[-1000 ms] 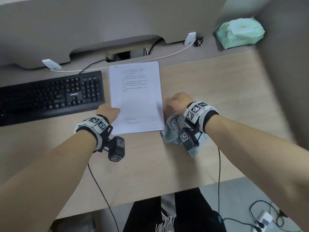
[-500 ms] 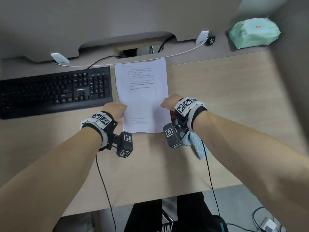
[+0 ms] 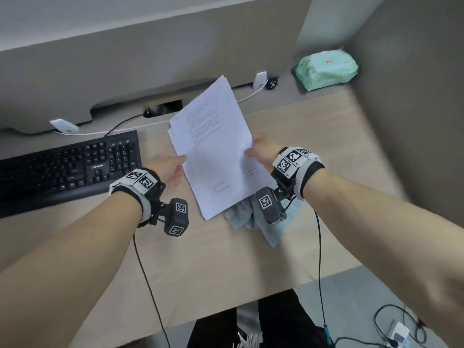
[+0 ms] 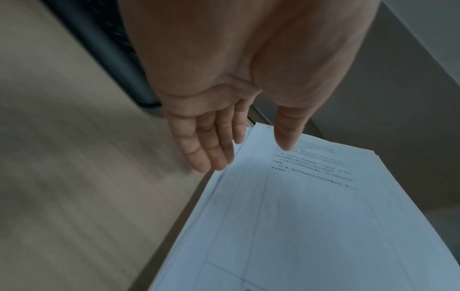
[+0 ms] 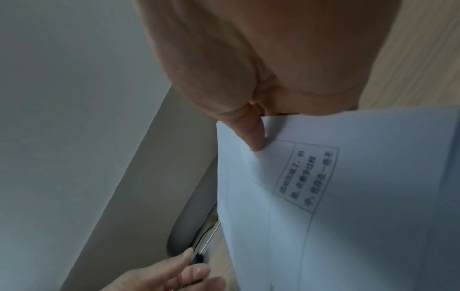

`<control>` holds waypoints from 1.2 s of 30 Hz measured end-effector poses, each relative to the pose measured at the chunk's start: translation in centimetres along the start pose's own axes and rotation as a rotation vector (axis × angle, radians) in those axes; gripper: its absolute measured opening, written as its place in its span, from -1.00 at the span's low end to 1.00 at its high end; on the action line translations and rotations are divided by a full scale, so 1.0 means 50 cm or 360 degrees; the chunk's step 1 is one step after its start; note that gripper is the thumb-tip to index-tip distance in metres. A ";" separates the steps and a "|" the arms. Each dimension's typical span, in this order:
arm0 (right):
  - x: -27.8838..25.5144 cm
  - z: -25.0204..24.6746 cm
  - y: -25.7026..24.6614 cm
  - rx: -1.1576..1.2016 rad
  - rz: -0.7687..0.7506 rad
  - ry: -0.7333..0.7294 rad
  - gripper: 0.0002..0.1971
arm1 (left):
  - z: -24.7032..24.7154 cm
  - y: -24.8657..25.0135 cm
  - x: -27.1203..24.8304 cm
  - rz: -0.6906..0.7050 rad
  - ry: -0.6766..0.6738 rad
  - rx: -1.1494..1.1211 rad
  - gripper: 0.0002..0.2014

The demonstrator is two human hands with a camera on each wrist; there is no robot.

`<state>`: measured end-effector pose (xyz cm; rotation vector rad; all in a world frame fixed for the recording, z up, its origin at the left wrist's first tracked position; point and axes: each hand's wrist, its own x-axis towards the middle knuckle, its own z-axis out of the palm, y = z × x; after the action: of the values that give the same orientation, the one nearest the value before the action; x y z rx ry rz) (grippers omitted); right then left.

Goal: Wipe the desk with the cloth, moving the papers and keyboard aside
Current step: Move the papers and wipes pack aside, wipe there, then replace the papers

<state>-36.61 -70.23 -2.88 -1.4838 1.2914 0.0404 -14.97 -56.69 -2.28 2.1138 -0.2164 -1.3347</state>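
Note:
A thin stack of white printed papers [image 3: 216,156] hangs tilted above the wooden desk [image 3: 200,259]. My right hand [image 3: 251,149] pinches its right edge, thumb on top [image 5: 254,137]. My left hand [image 3: 180,167] is open beside the stack's left edge, its fingers [image 4: 206,155] straight and not gripping. The light blue cloth [image 3: 248,222] lies crumpled on the desk under my right wrist, partly hidden by the papers [image 5: 348,196] and the wrist camera. The black keyboard [image 3: 67,169] sits on the desk at the left.
A green wipes pack [image 3: 326,70] lies on the back ledge at the right. A white cable [image 3: 140,125] runs along the back under the grey partition [image 3: 150,59]. A side wall [image 3: 414,96] bounds the desk on the right.
The papers have risen off the desk and tilted, held by my right hand. My left hand has opened at their left edge. The cloth stays on the desk.

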 end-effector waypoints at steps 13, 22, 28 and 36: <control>-0.023 -0.428 0.332 -0.0400 0.0684 0.0547 -0.61 | 0.474 0.147 0.004 0.0108 -0.0355 0.0377 -0.75; 0.014 -0.490 0.378 -0.0407 0.0693 0.0545 -0.59 | 0.626 0.216 0.009 -0.0043 -0.0462 0.0195 -0.82; 0.034 -0.507 0.401 -0.0489 0.0657 0.0517 -0.50 | 0.653 0.246 0.032 0.0016 -0.0344 0.0095 -0.87; 0.052 -0.514 0.390 -0.0648 0.0614 0.0643 -0.66 | 0.614 0.246 0.057 -0.0120 -0.0257 -0.0143 -0.78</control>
<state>-64.35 -86.21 -7.79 -1.6088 1.9778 0.2823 -37.78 -80.45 -6.36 1.9585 -0.1412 -1.5324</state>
